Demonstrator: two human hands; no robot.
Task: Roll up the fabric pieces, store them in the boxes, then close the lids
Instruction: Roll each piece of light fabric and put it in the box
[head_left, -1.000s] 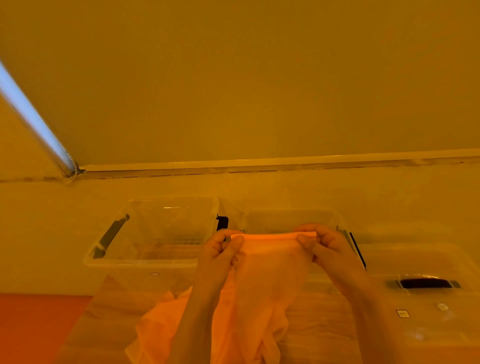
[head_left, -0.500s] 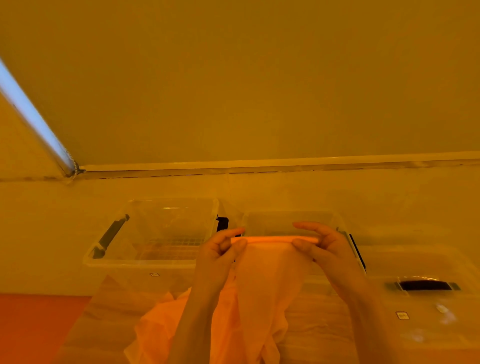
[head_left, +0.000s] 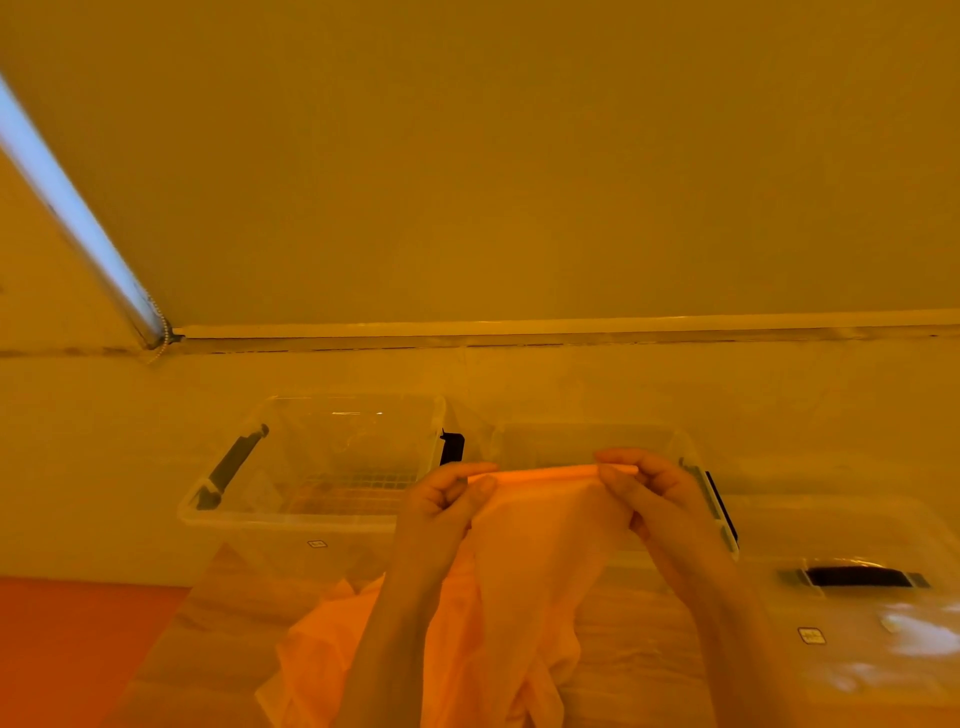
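Orange fabric piece (head_left: 540, 561), top edge rolled, hangs at lower centre. Two clear boxes (head_left: 322, 467) (head_left: 587, 441) stand open behind; lid (head_left: 857, 613) lower right.

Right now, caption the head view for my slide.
Both hands, left and right, pinch the fabric's rolled top edge before two open boxes.

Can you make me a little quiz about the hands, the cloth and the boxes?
1. True or false: both hands pinch the top edge of the cloth.
2. How many clear boxes without lids stand behind the hands?
3. What lies at the far right? A) a lid with a black handle B) a cup C) a book

Key
1. True: left hand and right hand both pinch it.
2. Two: left box, right box.
3. A, the lid.
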